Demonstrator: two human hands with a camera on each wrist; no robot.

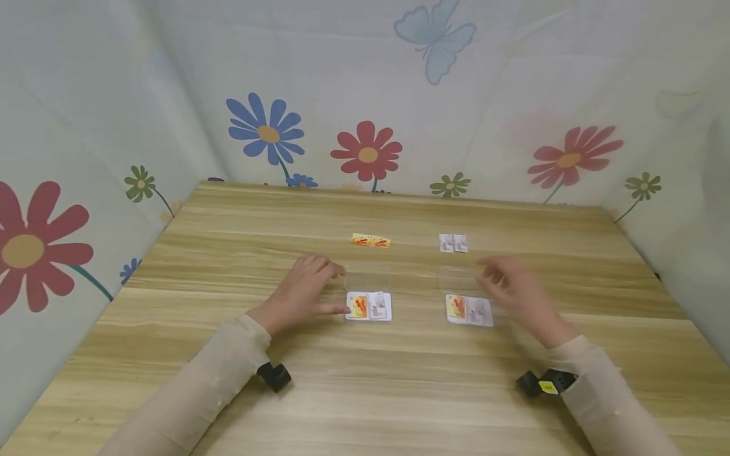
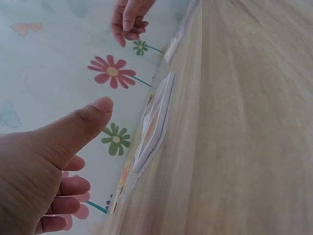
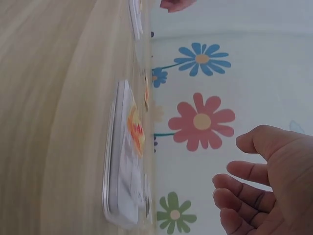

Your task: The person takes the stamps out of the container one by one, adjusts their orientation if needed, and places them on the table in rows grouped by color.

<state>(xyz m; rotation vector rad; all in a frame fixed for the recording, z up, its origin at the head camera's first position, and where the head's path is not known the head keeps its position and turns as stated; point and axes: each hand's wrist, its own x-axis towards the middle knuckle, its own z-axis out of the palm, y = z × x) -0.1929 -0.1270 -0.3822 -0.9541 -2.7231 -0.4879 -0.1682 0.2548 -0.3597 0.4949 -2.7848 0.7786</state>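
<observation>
Two small white cases with clear lids folded back lie on the table, each holding an orange packet beside a white one. My left hand [image 1: 305, 288] is beside the left case [image 1: 369, 318], thumb and fingers extended, holding nothing. Above the right case [image 1: 469, 320] hovers my right hand [image 1: 516, 291], slightly blurred, its fingers loosely bent and gripping nothing. In the right wrist view a gap separates this hand [image 3: 266, 183] from the case [image 3: 120, 161]. The left wrist view likewise shows the left hand [image 2: 54, 156] apart from its case [image 2: 155, 127].
Behind the left case lie two orange-yellow packets [image 1: 371, 240]. Two white printed packets [image 1: 453, 243] lie behind the right one. The wooden table [image 1: 399, 392] ends at a flower-patterned cloth [image 1: 319, 76]. Both wrists wear black cameras [image 1: 276, 377].
</observation>
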